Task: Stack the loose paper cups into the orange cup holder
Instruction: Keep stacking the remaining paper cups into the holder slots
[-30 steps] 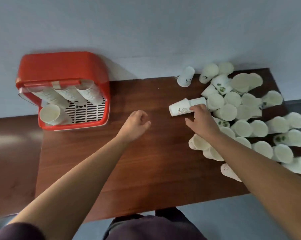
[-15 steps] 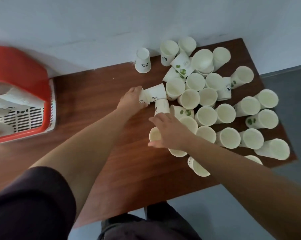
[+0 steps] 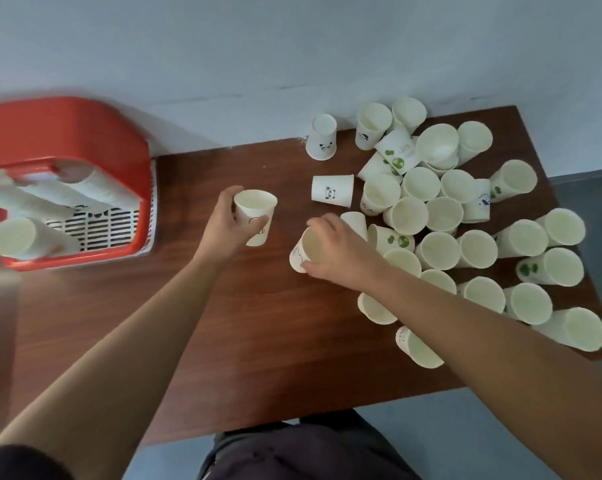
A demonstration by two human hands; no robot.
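Lifted off table (image 3: 258,341) since half a second ago: paper cup (image 3: 256,213) upright in curled grip of left hand (image 3: 223,227), short of orange cup holder (image 3: 85,133) (some stacks (image 3: 85,195) already inside); right hand (image 3: 339,252) clasping second cup (image 3: 304,253); most loose cups (image 3: 443,213) unstacked.

Worktop set against a plain wall.
The dark reddish-brown wood-grain rectangular worktop (image 3: 258,323) stands with its far edge at the pale blue-grey painted wall (image 3: 292,46). A grey smooth floor (image 3: 592,190) shows past its right and near edges. Lighting is soft and even.
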